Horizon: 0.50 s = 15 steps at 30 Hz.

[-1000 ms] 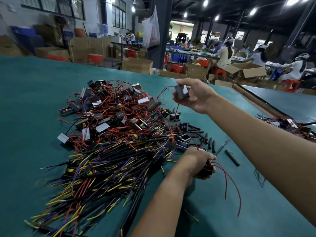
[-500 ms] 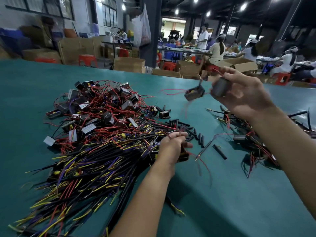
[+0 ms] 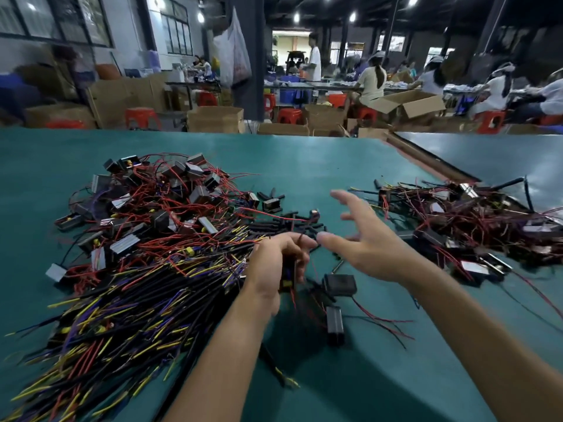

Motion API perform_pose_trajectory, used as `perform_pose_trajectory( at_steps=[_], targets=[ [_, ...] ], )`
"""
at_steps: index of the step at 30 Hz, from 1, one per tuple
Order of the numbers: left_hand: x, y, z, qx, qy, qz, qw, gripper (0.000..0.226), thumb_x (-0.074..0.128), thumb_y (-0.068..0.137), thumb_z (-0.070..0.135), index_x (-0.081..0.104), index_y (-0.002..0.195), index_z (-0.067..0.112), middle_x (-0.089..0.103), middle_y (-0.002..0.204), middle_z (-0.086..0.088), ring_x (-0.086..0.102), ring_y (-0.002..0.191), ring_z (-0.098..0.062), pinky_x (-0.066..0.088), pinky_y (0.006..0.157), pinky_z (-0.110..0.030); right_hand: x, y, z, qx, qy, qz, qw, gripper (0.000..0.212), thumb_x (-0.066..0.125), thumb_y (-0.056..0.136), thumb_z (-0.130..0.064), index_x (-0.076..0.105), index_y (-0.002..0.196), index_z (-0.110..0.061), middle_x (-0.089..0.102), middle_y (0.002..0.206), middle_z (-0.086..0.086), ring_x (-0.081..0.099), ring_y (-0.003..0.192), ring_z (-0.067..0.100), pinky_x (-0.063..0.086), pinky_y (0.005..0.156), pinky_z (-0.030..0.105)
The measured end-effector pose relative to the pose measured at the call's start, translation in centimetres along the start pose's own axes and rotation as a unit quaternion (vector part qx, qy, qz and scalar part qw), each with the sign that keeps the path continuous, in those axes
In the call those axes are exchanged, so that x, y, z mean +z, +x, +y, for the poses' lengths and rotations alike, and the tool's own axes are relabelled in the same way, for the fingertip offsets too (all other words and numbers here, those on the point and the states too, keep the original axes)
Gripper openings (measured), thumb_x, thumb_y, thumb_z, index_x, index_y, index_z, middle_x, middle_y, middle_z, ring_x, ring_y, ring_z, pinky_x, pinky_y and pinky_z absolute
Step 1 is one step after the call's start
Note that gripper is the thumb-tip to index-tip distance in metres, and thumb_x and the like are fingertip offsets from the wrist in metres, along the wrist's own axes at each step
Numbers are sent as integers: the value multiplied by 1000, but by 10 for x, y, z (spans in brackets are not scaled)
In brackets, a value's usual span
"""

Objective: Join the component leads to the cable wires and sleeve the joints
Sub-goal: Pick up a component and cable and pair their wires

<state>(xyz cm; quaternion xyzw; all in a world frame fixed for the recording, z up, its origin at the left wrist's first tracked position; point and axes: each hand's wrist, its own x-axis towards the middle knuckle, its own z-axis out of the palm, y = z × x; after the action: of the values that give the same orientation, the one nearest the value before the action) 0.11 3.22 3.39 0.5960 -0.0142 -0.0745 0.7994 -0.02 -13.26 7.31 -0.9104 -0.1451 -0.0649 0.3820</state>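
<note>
My left hand [image 3: 274,263] grips a small black component [image 3: 288,274] with red leads, held upright just above the green table [image 3: 304,166]. My right hand [image 3: 362,239] hovers beside it with fingers spread and holds nothing. Two black components [image 3: 339,284] with red leads lie on the table under the hands. To the left sits a big pile of components [image 3: 158,202] and black cables [image 3: 122,300] with yellow, red and purple wire ends. Short black sleeves [image 3: 289,223] lie scattered behind the hands.
A second heap of wired components [image 3: 463,226] lies at the right, near the table's dark edge strip [image 3: 432,166]. Cardboard boxes [image 3: 214,118], red stools and seated workers fill the room beyond the table.
My right hand has let go of the component it held up, come down towards my left hand, and opened. The view has swung right, and the right heap shows more fully.
</note>
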Motion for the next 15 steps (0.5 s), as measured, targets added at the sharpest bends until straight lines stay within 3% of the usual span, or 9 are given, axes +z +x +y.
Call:
perform_pose_trajectory(
  at_steps=[2,4,5,7,8,12,15],
  targets=[
    [4,-4,-2,-3,68,-9,998,19,47,56,16,65,53,14,51,48,-3,41,38,-14,32,40,-16,8,4,-3,-64,23,-9,998,89,71,78,-43,22,152,-35,19,157,-15,26,140,0,29,113,23],
    [8,-7,-4,2,96,-15,995,15,46,51,14,59,45,15,49,45,-1,40,37,-13,31,40,-16,19,4,-3,-69,69,-56,994,80,64,71,-35,37,147,-31,39,150,-11,38,130,-10,34,106,16],
    [9,-7,-4,7,94,-9,996,13,45,49,13,57,45,15,50,47,0,41,38,-12,31,41,-15,24,2,0,-57,98,-73,991,71,62,70,-31,47,139,-28,52,139,-8,49,122,-7,41,103,22],
    [8,-5,-5,22,60,29,998,17,44,47,11,57,57,14,52,56,-2,45,44,-14,36,43,-18,32,-6,6,-41,136,-82,986,54,64,71,-27,57,124,-24,67,116,-3,63,105,7,49,97,38],
    [7,-3,-4,31,27,54,998,22,44,46,11,56,65,11,52,59,-2,47,50,-17,41,47,-21,34,-10,8,-34,138,-85,986,52,67,72,-30,58,122,-24,70,108,-4,66,101,10,51,96,40],
    [6,-3,2,38,-117,56,991,35,43,59,11,51,93,9,50,71,-7,52,72,-25,46,74,-41,48,-17,6,-56,63,-38,996,60,77,68,-53,51,121,-41,69,102,-15,67,91,4,54,87,31],
    [4,-6,7,43,-189,7,981,65,47,44,11,47,109,8,49,86,-12,50,86,-30,42,83,-47,56,-14,3,-44,68,25,996,56,82,69,-44,54,117,-38,68,93,-14,61,73,2,55,80,35]
  ],
)
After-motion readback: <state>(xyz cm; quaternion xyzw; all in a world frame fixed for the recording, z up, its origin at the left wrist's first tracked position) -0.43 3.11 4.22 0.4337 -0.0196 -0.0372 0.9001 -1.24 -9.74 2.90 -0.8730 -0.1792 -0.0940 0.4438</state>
